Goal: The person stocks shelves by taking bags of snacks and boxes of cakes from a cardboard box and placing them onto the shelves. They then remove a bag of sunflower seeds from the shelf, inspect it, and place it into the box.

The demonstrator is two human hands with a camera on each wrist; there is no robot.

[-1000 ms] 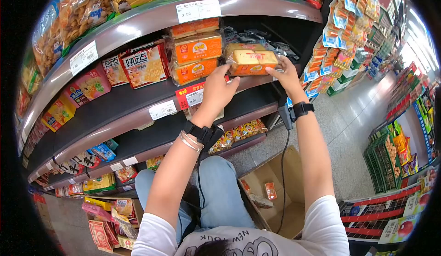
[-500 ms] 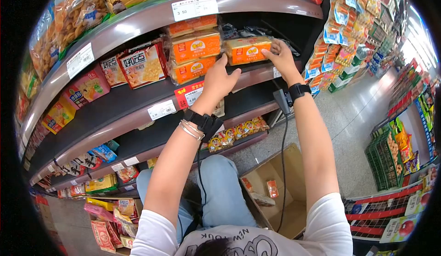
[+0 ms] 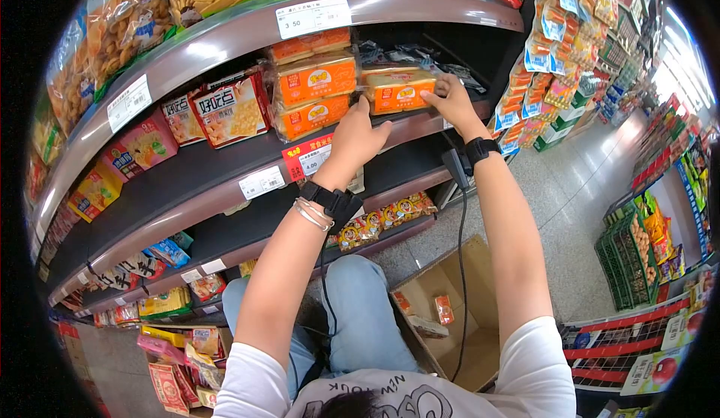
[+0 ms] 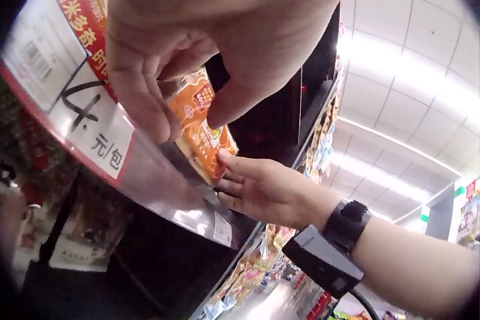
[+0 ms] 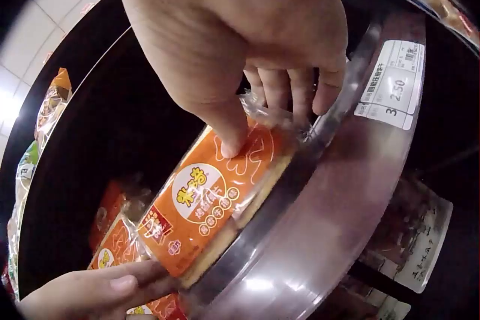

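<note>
An orange pack of toasted bread slices [image 3: 403, 92] sits at the shelf front, right of a stack of matching packs [image 3: 319, 80]. My right hand [image 3: 456, 104] holds its right end, thumb on the printed front and fingers bent around the far end, as the right wrist view shows. At the pack's left end is my left hand [image 3: 354, 137], with the fingertips against that end and the thumb apart from it. Seen from the left wrist, the pack [image 4: 201, 125] shows partly behind the left thumb and fingers. Clear wrapping sticks out at the pack's right end [image 5: 266, 114].
Dark wrapped packs [image 3: 397, 54] lie behind on the shelf. Left of the stack stand red cracker boxes [image 3: 232, 110]. A price-tagged rail [image 3: 262, 182] edges the shelf. An open carton [image 3: 450, 305] with a few packs stands by the knees, and a cable [image 3: 465, 268] hangs over it.
The pack has turned so its orange printed front faces out, and it has come down level on the shelf beside the stack. The left fingers have slid to its left end.
</note>
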